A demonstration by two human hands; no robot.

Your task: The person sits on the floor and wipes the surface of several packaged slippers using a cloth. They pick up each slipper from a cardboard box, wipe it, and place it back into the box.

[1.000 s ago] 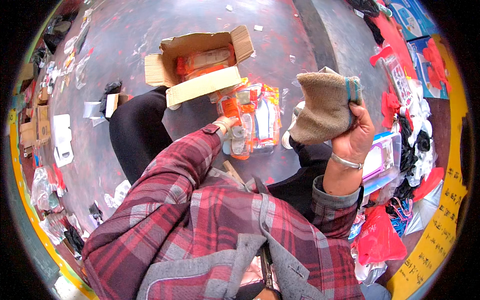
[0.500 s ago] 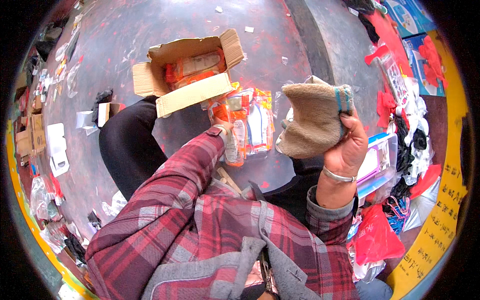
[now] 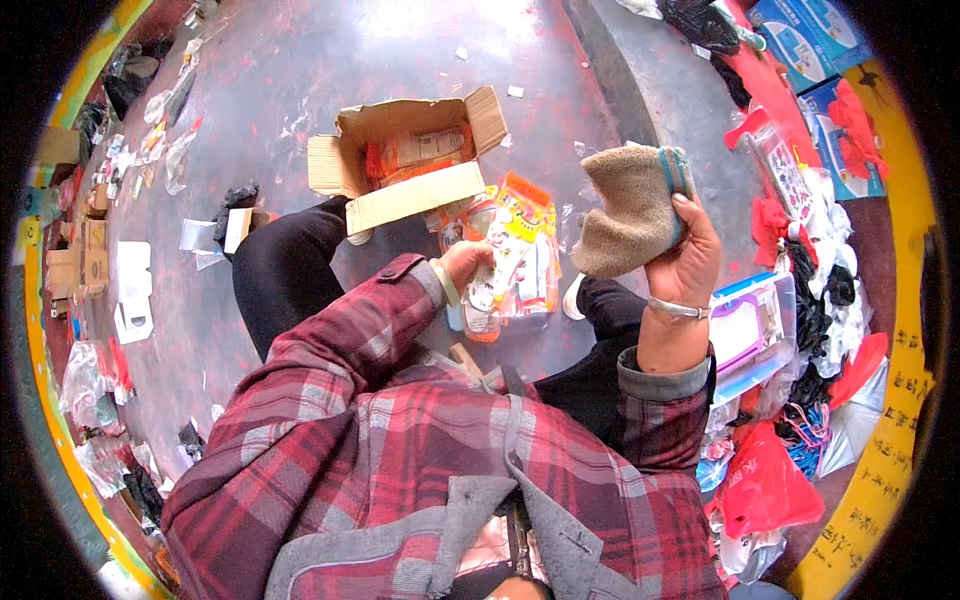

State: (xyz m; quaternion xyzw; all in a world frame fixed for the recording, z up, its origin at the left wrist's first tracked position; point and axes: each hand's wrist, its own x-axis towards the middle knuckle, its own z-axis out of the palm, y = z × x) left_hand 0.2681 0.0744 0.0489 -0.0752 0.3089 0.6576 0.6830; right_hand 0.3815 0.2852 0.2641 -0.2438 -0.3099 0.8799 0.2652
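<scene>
My right hand [image 3: 688, 245] is closed round a folded brown cloth [image 3: 628, 212] with teal stripes at one edge. It holds the cloth up over my right knee. Above the floor between my legs, my left hand [image 3: 466, 264] grips the near edge of a white and yellow patterned packet [image 3: 508, 245]. Beneath and beside that lie several orange-and-clear plastic packets [image 3: 535, 285]. An open cardboard box [image 3: 415, 196] stands just beyond my left hand, flaps spread, with more orange packets [image 3: 420, 150] inside.
A clear plastic bin [image 3: 755, 330] with a purple item stands to the right, beside a red plastic bag [image 3: 768, 480] and heaped bags. Blue boxes [image 3: 808, 40] are at the far right. On the left lie a white cutout sheet [image 3: 133, 290] and small cardboard boxes [image 3: 90, 250].
My left hand has let go of an orange packet and now grips the white and yellow patterned one. The brown cloth stays in my right hand. The whole view has shifted slightly.
</scene>
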